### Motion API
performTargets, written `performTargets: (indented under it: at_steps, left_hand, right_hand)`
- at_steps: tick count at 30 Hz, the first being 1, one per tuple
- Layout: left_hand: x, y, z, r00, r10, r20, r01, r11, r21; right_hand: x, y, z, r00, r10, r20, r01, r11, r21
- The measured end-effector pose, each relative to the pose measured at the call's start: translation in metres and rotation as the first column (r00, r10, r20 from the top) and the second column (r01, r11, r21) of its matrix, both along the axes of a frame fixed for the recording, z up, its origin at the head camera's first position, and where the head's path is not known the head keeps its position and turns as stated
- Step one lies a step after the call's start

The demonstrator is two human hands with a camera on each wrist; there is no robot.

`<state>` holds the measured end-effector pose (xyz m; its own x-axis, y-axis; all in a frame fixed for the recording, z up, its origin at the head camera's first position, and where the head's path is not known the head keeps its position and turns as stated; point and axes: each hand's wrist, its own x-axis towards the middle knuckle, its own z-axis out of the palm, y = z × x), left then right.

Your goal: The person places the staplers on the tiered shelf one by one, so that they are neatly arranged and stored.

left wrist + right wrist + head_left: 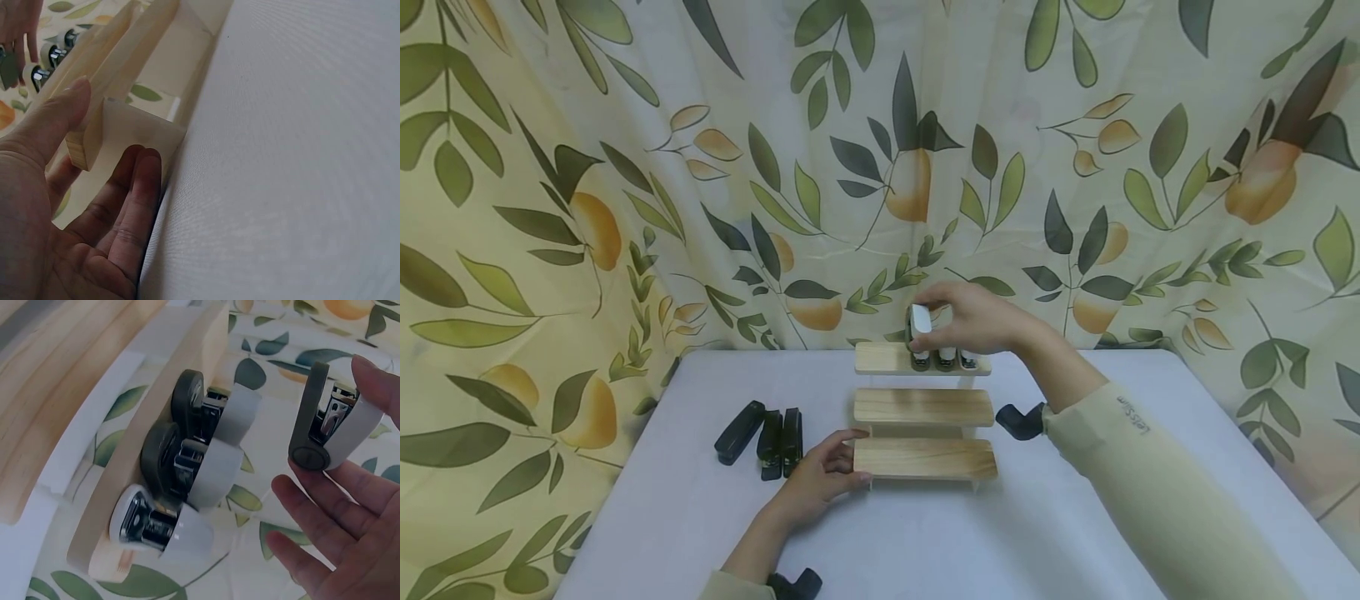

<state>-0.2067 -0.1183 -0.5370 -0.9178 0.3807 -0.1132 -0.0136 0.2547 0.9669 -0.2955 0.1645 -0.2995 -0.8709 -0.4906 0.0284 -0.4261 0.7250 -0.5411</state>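
Observation:
A three-tier wooden rack (923, 458) with white supports stands on the table. My left hand (820, 487) grips the left end of its lowest tier; in the left wrist view the thumb of that hand (69, 206) lies against the board (84, 140) and the fingers touch the white side support (140, 122). Over the top tier (880, 358), my right hand (970, 319) pinches a white and dark grey stapler (919, 323). The right wrist view shows this stapler (337, 422) between thumb and fingers of the hand (356, 531), apart from three small staplers (187, 462) standing on the board.
Several black staplers lie left of the rack: one tilted (741, 432) and two side by side (781, 443). The white tabletop (1037, 533) extends around the rack. A leaf-and-fruit patterned curtain (700, 208) hangs behind and beside the table.

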Motion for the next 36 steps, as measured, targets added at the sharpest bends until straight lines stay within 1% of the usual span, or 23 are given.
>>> performTargets:
  at_steps: [6,13,22,27,36]
  left_hand:
    - [0.0,0.0,0.0,1.0,0.0,0.006,0.0,1.0,0.011]
    - [0.0,-0.001,0.0,1.0,-0.001,0.008,0.001,1.0,0.003]
    - [0.0,-0.001,0.001,1.0,-0.005,0.014,0.005,1.0,0.008]
    - [-0.001,-0.001,0.0,1.0,-0.009,0.013,0.008,1.0,0.011]
    - [-0.001,-0.001,0.001,1.0,-0.014,0.014,0.014,1.0,0.02]
  right_hand:
    - [-0.006,-0.012,-0.002,1.0,0.013,0.024,-0.013,1.0,-0.004]
    - [-0.013,-0.021,-0.006,0.997,0.048,0.055,-0.049,0.999,0.005]
    - [-0.022,-0.029,-0.015,0.997,0.024,0.075,-0.028,0.998,0.05]
    - [-0.024,-0.031,-0.02,0.997,0.017,0.081,-0.024,0.996,0.089]
    - [-0.026,-0.034,-0.022,0.996,0.022,0.089,-0.034,0.99,0.135]
